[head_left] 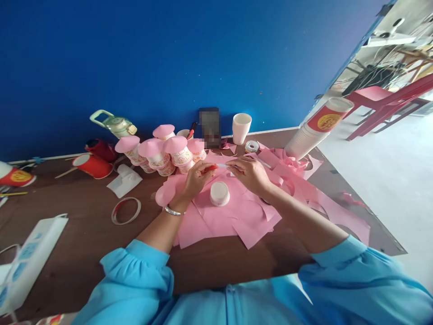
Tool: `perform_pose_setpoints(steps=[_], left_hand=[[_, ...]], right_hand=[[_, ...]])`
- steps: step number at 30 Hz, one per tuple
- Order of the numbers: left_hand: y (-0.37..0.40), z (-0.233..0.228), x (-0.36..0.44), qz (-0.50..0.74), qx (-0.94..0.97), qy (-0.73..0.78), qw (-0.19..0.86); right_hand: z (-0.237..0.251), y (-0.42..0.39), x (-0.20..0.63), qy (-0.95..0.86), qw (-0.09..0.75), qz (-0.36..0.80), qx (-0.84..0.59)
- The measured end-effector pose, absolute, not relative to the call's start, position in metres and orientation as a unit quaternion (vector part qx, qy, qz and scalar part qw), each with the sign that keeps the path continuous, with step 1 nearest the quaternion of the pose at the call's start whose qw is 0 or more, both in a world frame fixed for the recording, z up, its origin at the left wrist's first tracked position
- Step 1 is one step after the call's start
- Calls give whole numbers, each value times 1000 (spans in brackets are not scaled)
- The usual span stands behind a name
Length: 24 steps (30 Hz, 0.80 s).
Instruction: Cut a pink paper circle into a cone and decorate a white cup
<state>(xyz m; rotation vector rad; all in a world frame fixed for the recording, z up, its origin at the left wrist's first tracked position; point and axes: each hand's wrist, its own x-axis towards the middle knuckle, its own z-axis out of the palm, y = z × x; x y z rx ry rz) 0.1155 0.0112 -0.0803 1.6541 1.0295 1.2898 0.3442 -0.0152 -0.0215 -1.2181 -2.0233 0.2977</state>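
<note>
My left hand (200, 177) is closed, its fingertips pinched on the red end of a slim white-and-red pen-like stick (222, 165). My right hand (249, 172) pinches the white end of that same stick, so it spans the gap between both hands. Its exact kind is too small to make out. Just below the hands an upturned white paper cup (219, 194) rests on overlapping pink paper sheets (216, 222). Left of my left hand stand several patterned paper cups (158, 161) stacked in small towers, topped with pink paper cones (151, 147).
A tall stack of paper cups (304, 137) leans at the right among pink paper scraps (314, 194). At the back are a white cup (241, 128) and a tape roll (252, 146). Leftward lie a tape ring (126, 211), red cups (93, 165), a bottle (119, 126) and a power strip (32, 262).
</note>
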Motion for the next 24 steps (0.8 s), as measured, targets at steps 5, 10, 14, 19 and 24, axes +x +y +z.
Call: perform_pose_setpoints(steps=[5, 10, 14, 19, 24], left_hand=[[10, -81, 111, 501, 631, 422, 417], [7, -70, 110, 483, 575, 429, 501], [6, -67, 110, 479, 551, 419, 539], [8, -68, 109, 456, 624, 448, 450], [9, -72, 109, 424, 703, 443, 360]], right_hand=[[-42, -9, 343, -781, 401, 131, -461], [-58, -12, 347, -745, 453, 170, -459], [-71, -12, 343, -753, 447, 183, -447], [-76, -13, 341, -770, 436, 177, -431], [-74, -18, 339, -788, 418, 178, -414]])
